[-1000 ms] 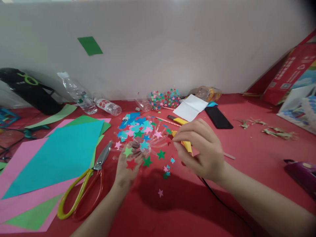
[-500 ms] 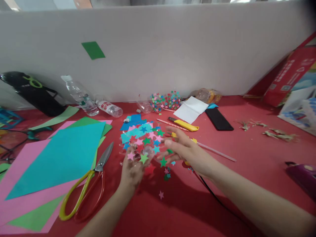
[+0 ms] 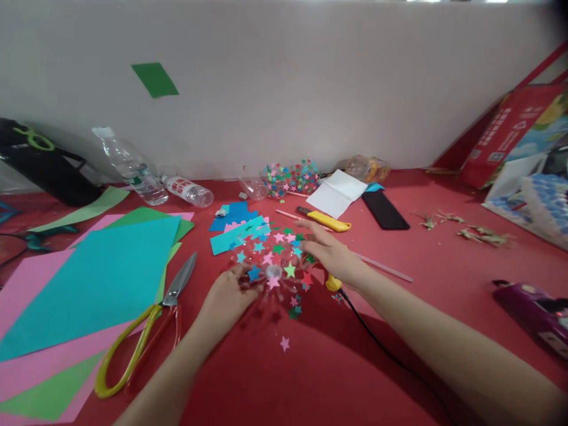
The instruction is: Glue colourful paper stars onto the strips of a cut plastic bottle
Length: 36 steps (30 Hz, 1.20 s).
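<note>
In the middle of the head view is a clear plastic bottle piece [image 3: 274, 271], cut into spreading strips with pink, blue, green and red paper stars at their ends. My left hand [image 3: 231, 291] grips its left side, thumb and fingers near the centre. My right hand [image 3: 331, 254] is at its right edge, fingers stretched out among the stars; whether they touch it I cannot make out. A loose pink star [image 3: 284, 343] lies in front on the red table. Below my right wrist is a yellow-handled tool [image 3: 332, 283] with a black cord, partly hidden.
Large scissors [image 3: 177, 290] lie on coloured paper sheets [image 3: 102, 278] at the left. Behind are plastic bottles [image 3: 186, 190], another star-covered piece [image 3: 293, 177], a yellow cutter [image 3: 329, 221], white paper [image 3: 337, 192] and a black phone [image 3: 385, 210]. A purple device [image 3: 532, 310] sits at right.
The star-covered bottle piece has turned, its centre now facing me more. My left hand has shifted from below it to its left side. The view has moved slightly, so surroundings appear further left.
</note>
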Available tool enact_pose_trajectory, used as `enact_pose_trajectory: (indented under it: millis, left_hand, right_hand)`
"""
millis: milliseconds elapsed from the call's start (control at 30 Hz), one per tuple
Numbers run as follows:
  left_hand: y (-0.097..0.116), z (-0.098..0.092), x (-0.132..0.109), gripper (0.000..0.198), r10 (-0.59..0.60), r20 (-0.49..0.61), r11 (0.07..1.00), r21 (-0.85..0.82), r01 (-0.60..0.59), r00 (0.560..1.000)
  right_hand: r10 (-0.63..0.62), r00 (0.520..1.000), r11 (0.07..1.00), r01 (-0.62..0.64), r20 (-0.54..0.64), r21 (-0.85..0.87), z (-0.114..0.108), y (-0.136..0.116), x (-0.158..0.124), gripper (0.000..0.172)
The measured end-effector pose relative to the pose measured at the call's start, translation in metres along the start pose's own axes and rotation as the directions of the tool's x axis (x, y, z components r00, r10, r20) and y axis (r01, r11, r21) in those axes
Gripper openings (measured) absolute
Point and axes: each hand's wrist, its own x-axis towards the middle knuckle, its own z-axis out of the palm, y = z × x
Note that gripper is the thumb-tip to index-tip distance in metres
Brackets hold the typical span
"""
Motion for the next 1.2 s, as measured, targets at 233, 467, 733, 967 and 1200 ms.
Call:
enact_pose_trajectory:
  millis: [233,467,733,967,1200]
  left_hand:
    - [-0.007,-0.024,0.020,0.026,-0.059,-0.170,0.944,-0.330,0.000,0.984]
    - [-0.004,-0.027,0.019,0.036,-0.079,-0.243,0.918,-0.395,-0.024,0.967]
    - [0.000,-0.031,0.017,0.037,-0.082,-0.241,0.907,-0.420,-0.028,0.967]
    - [0.004,-0.033,0.015,0.031,-0.051,-0.292,0.929,-0.364,-0.061,0.955]
    - [0.011,-0.043,0.014,0.022,0.052,-0.497,0.947,-0.251,-0.201,0.866]
  right_hand:
    - [-0.016,1.000,0.999,0.016,0.019,-0.031,0.003,0.002,0.013,0.041]
    - [-0.008,1.000,0.994,0.009,0.005,-0.111,0.018,-0.003,0.031,0.035]
    - [-0.050,0.998,0.993,0.053,0.027,-0.103,0.014,0.002,0.040,0.032]
    - [-0.247,0.963,0.954,0.222,-0.107,-0.203,-0.006,0.012,0.028,0.033]
    - [-0.581,0.814,0.617,0.453,0.017,-0.644,-0.019,0.017,-0.027,0.007]
